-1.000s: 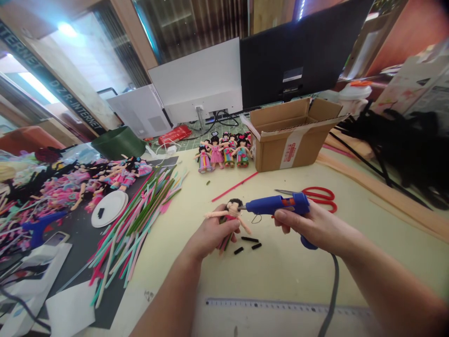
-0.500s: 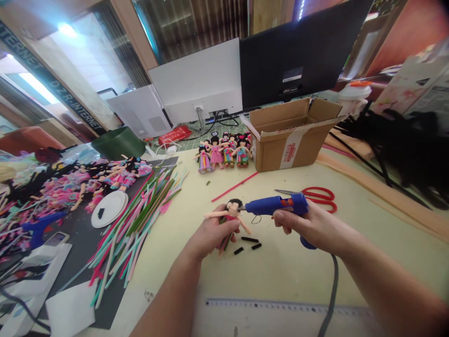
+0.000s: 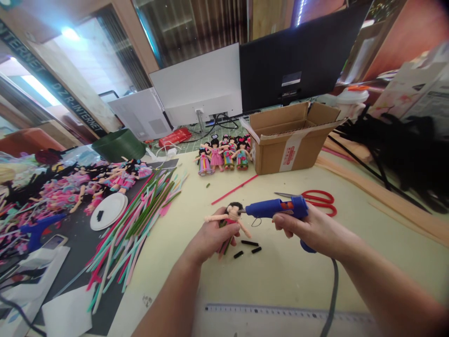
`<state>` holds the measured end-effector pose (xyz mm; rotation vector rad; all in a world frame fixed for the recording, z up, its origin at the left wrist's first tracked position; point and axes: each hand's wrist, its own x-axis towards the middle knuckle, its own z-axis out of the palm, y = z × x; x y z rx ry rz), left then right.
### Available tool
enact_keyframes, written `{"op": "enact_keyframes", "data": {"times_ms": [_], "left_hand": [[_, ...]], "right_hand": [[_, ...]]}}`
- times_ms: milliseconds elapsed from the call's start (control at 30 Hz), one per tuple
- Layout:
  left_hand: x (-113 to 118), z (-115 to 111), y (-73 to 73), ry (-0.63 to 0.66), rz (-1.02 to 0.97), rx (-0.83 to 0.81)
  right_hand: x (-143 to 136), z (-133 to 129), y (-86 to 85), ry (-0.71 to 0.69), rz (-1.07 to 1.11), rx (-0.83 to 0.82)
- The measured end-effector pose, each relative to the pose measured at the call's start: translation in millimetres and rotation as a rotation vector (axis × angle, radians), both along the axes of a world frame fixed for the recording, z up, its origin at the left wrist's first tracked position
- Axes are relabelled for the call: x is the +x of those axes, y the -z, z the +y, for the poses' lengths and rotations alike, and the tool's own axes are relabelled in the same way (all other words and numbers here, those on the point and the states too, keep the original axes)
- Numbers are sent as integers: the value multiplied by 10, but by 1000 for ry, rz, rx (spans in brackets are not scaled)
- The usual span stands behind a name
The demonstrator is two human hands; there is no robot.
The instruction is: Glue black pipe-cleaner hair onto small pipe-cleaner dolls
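Held in my left hand (image 3: 212, 238) is a small pipe-cleaner doll (image 3: 233, 213) with black hair, outstretched arms and a red and green body. My right hand (image 3: 308, 227) grips a blue glue gun (image 3: 275, 207) by its handle. The gun's nozzle meets the side of the doll's head. Several short black pipe-cleaner pieces (image 3: 249, 243) lie on the table below the doll. Red-handled scissors (image 3: 317, 197) rest just behind the glue gun. A pink pipe cleaner (image 3: 234, 189) lies beyond the doll.
Finished dolls (image 3: 224, 155) stand beside an open cardboard box (image 3: 293, 140). Loose coloured pipe cleaners (image 3: 136, 224), a white plate (image 3: 114, 216) and a second blue glue gun (image 3: 38, 230) are on the left. A ruler (image 3: 280, 312) lies in front; the gun's cord (image 3: 331, 295) crosses it.
Both hands keep their grips, with the nozzle still at the doll's head. The view has shifted very slightly; little else differs.
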<state>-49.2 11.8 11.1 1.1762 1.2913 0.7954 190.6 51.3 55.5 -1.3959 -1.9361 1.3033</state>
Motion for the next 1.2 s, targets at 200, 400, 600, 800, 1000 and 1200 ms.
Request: {"op": "enact_keyframes", "data": {"times_ms": [200, 400, 600, 800, 1000, 1200], "left_hand": [[10, 2, -21, 9, -6, 13], [11, -8, -17, 6, -2, 4], [8, -12, -8, 13, 9, -1], [9, -11, -8, 35, 16, 6], [20, -11, -35, 27, 11, 6], [19, -14, -35, 18, 2, 18]], "right_hand": [[6, -6, 6, 9, 7, -13], [7, -9, -4, 34, 9, -35], [7, -6, -15, 50, 3, -26], [9, -7, -38, 64, -24, -58], [18, -4, -22, 49, -27, -39], [14, -21, -38, 47, -23, -37]]}}
